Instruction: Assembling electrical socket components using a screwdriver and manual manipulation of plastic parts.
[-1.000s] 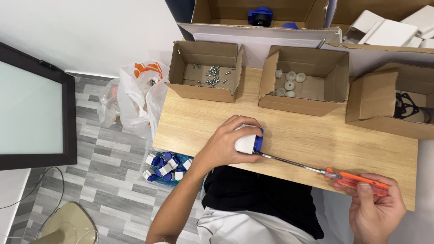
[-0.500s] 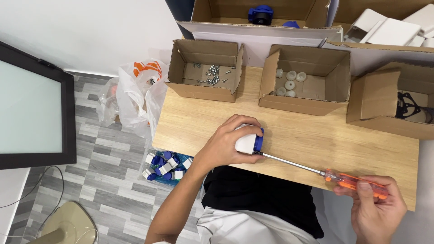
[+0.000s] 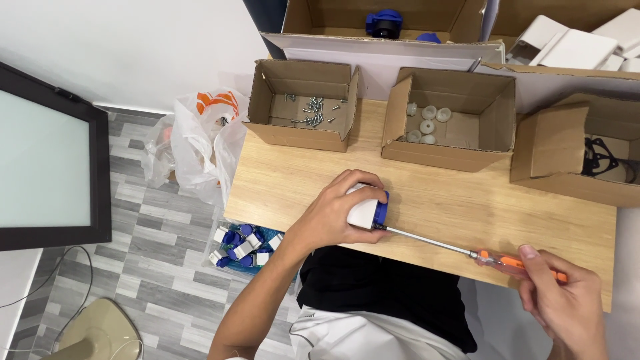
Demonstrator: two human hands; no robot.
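At the table's [image 3: 427, 200] near edge we log: white-and-blue plug part [image 3: 368, 211], grasped in our left hand [image 3: 333, 217]; orange-handled screwdriver [image 3: 467, 252], tip set in the part's blue end, handle gripped by our right hand [image 3: 563, 303]; fastening apparently under way, not finished; box of screws [image 3: 303, 110] and box of white caps [image 3: 447, 123] beyond.

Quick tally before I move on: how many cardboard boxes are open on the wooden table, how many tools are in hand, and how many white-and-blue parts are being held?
Open cardboard boxes on the table: 3 (screw box, white-caps box, box with black rings)
Screwdriver, in right hand: 1
White-and-blue part, in left hand: 1
Total: 5
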